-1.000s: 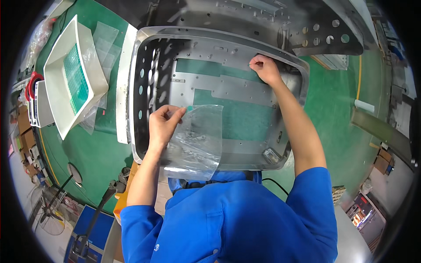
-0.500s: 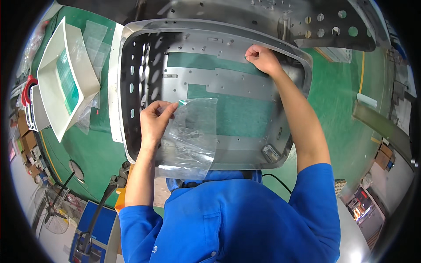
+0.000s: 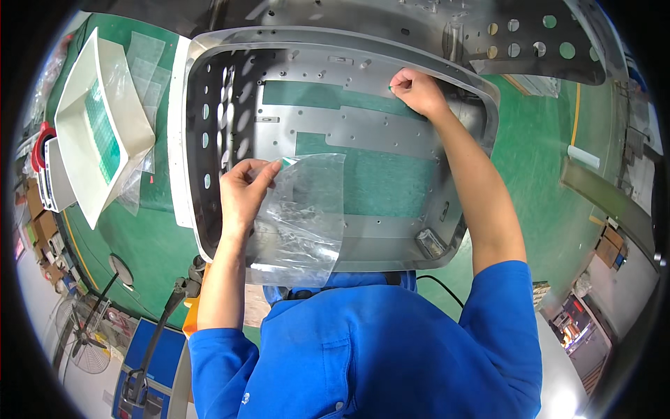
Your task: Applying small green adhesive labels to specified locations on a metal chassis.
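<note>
Left hand: The person's left hand [image 3: 241, 195] was pinching, between thumb and forefinger, the upper left corner of a clear, wrinkled plastic sheet [image 3: 310, 220]; a small green piece [image 3: 285, 162] showed just at the fingertips.
Plastic's place: It hung above the near left part of a grey metal case with rounded corners [image 3: 377, 130], and its lower end crossed over the near rim. Whether it was a sheet or a flat bag, I could not tell.
Right hand: The right hand [image 3: 417, 92] was at the far right part of the case, thumb and fingers pressed together. A speck of green was visible at the tips, too small to be identified; contact with the metal I could not confirm.
Writing: On the blue work shirt [image 3: 370, 349] there was a small white emblem [image 3: 246, 399], too tiny to be read.
Hard to see: A shiny clear object [image 3: 430, 243] lay in the near right corner of the case, its kind unclear. The left forearm and the plastic hid part of the near left corner.
Cut off: A dark metal panel with round holes [image 3: 527, 31] passed out of sight beyond the case.
White bin: A deep white plastic bin [image 3: 136, 119] at the left contained a green patterned sheet [image 3: 103, 136].
</note>
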